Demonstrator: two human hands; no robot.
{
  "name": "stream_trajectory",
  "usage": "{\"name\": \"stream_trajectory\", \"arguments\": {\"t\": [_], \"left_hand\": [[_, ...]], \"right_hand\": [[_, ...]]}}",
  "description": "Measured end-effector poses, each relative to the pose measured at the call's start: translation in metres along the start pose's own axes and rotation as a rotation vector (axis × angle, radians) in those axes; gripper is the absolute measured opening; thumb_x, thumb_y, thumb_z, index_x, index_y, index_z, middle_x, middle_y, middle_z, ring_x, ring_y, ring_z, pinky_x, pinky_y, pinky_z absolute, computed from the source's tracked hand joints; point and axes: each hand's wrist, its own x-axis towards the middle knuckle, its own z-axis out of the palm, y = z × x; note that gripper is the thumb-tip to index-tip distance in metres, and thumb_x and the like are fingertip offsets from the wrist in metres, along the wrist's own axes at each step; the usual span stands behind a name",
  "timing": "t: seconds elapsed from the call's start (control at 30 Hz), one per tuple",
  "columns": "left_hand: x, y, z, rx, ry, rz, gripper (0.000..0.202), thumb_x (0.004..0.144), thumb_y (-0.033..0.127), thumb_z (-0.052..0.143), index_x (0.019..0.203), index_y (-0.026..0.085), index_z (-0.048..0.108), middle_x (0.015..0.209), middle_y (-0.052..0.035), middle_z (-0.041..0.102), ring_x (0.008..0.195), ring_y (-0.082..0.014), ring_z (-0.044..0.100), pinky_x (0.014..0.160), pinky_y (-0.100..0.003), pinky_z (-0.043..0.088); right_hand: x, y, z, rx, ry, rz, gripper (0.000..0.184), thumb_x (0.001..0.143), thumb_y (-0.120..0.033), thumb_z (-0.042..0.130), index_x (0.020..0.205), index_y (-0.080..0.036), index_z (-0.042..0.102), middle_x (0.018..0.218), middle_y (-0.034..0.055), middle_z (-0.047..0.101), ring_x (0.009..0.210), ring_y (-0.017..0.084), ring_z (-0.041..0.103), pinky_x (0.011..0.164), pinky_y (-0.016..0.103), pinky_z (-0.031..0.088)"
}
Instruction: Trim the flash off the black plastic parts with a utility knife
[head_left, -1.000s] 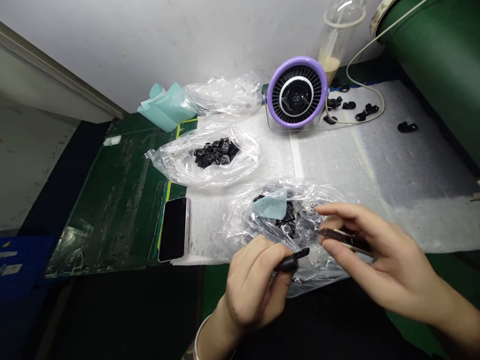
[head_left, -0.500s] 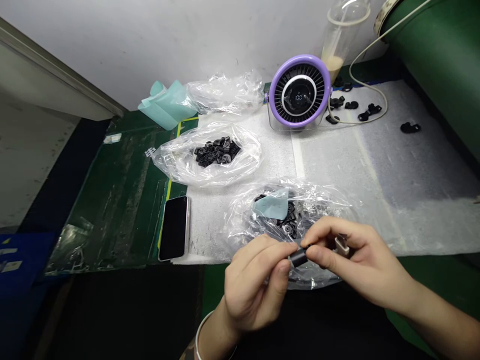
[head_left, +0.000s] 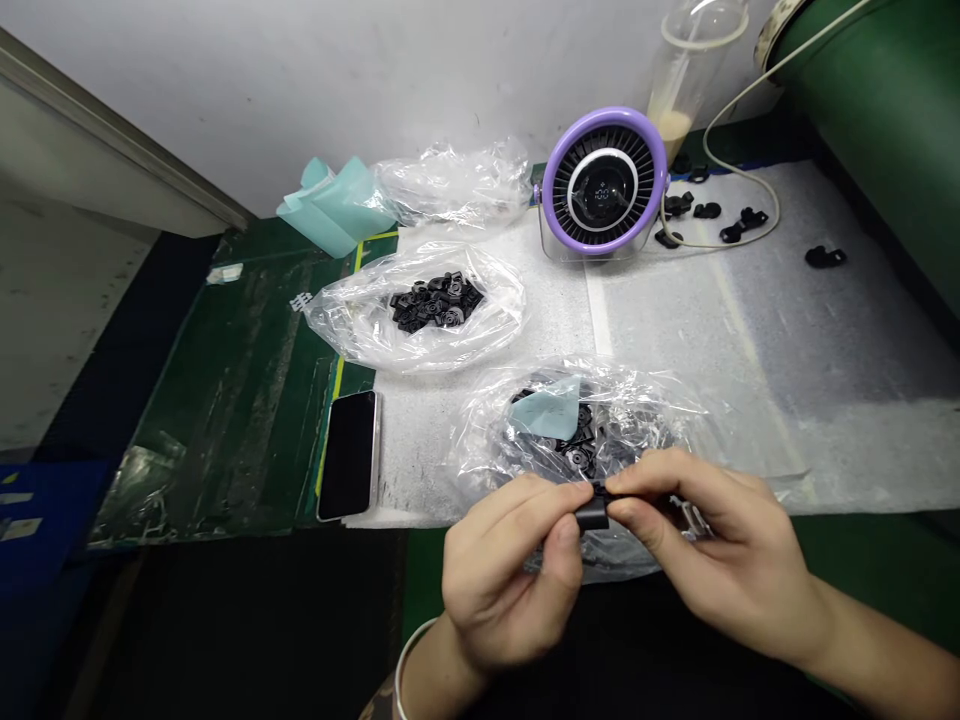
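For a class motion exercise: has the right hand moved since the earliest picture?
Yes: the right hand has shifted left, toward the phone, and now pinches the black plastic part that the left hand holds.

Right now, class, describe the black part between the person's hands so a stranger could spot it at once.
On the white sheet, find the clear bag nearest the person, with a pale blue slip inside. Over it, the left hand and right hand pinch a short black cylinder. Unlike the parts heaped in the bags, it is held in the hands.
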Motion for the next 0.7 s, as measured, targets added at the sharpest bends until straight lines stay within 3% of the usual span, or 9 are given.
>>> {"name": "stream_trajectory", "arguments": {"t": [0.23, 0.33, 0.47, 0.63, 0.7], "left_hand": [[-0.002, -0.002, 0.005, -0.196, 0.018, -0.214, 0.016, 0.101, 0.017, 0.061, 0.099, 0.016, 0.077, 0.072, -0.0029, 0.073, 0.059, -0.0137, 0.07, 0.057, -0.024, 0.057], [-0.003, -0.006, 0.006, -0.272, 0.014, -0.229, 0.02, 0.104, 0.029, 0.061, 0.1, 0.016, 0.077, 0.067, -0.0021, 0.07, 0.054, -0.0129, 0.066, 0.054, -0.024, 0.055], [-0.005, -0.014, 0.004, -0.404, 0.023, -0.27, 0.022, 0.094, 0.04, 0.076, 0.096, 0.019, 0.079, 0.071, -0.0049, 0.072, 0.057, -0.0143, 0.066, 0.05, -0.023, 0.053], [-0.006, -0.025, -0.004, -0.662, -0.132, -0.567, 0.027, 0.097, 0.039, 0.071, 0.082, 0.017, 0.074, 0.061, -0.0008, 0.059, 0.043, -0.0095, 0.053, 0.039, -0.018, 0.043], [-0.005, -0.026, -0.006, -0.637, -0.167, -0.578, 0.029, 0.1, 0.039, 0.066, 0.082, 0.019, 0.074, 0.061, -0.0011, 0.06, 0.044, -0.0102, 0.055, 0.039, -0.018, 0.044]], "right_hand": [[0.0, 0.003, 0.0, 0.01, -0.002, -0.057, 0.017, 0.093, -0.006, 0.066, 0.1, -0.021, 0.066, 0.078, -0.0021, 0.072, 0.063, 0.011, 0.068, 0.06, 0.019, 0.057], [0.001, 0.005, 0.0, 0.039, -0.019, -0.031, 0.017, 0.094, -0.007, 0.066, 0.102, -0.022, 0.065, 0.079, -0.0008, 0.074, 0.065, 0.014, 0.071, 0.059, 0.021, 0.057], [0.002, 0.008, -0.001, 0.121, -0.072, 0.005, 0.011, 0.095, -0.01, 0.063, 0.097, -0.021, 0.065, 0.076, 0.0001, 0.071, 0.064, 0.014, 0.066, 0.059, 0.023, 0.053], [0.004, 0.014, 0.003, 0.186, -0.098, -0.043, 0.007, 0.096, -0.018, 0.063, 0.089, -0.019, 0.063, 0.071, -0.0007, 0.066, 0.063, 0.012, 0.061, 0.062, 0.022, 0.051], [0.005, 0.015, 0.004, 0.216, -0.092, -0.038, 0.008, 0.095, -0.021, 0.064, 0.087, -0.02, 0.062, 0.07, -0.0018, 0.064, 0.061, 0.011, 0.059, 0.061, 0.022, 0.05]]}}
